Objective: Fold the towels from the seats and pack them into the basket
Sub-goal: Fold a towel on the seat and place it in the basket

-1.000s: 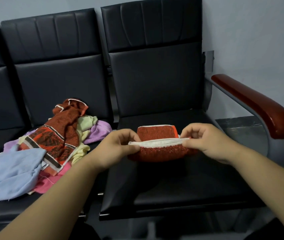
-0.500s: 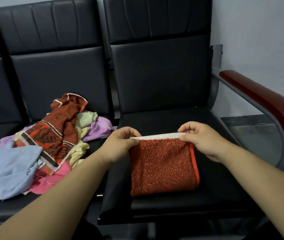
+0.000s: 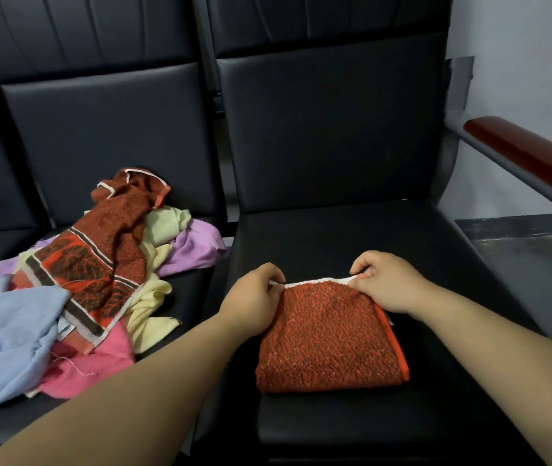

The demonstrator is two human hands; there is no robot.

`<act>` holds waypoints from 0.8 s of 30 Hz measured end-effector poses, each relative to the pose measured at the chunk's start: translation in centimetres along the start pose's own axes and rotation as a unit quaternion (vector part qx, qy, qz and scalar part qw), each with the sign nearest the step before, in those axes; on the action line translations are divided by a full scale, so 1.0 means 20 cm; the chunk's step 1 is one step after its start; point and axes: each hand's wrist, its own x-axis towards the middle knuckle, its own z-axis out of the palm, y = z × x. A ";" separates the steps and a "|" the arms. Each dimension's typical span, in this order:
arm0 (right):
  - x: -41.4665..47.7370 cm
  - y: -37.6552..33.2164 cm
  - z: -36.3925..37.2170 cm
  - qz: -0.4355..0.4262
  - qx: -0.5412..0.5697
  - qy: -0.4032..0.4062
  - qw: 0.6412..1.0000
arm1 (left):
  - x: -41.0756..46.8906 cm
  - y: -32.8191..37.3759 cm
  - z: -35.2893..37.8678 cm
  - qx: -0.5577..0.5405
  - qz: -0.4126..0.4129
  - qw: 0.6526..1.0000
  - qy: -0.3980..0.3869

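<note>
A folded red-orange towel (image 3: 330,341) with a white far edge lies flat on the right black seat (image 3: 351,237). My left hand (image 3: 254,297) pinches its far left corner. My right hand (image 3: 387,284) pinches its far right corner. On the middle seat (image 3: 180,294) lies a loose pile of towels (image 3: 76,280): a red patterned one on top, with yellow, purple, pink and light blue ones around it. No basket is in view.
A reddish-brown armrest (image 3: 530,159) on a grey bar runs along the right side of the seat. Tall black seat backs (image 3: 328,122) stand behind. A grey wall and a dark floor strip are at the far right.
The towel, held up in a narrow fold a second ago, has been laid flat on the seat. Both hands came down with its white edge, and the view has tilted downward.
</note>
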 end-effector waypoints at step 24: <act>-0.36 0.01 0.06 -0.167 -0.192 -0.029 0.967 | -0.15 0.04 -0.03 0.169 0.144 0.962 -0.157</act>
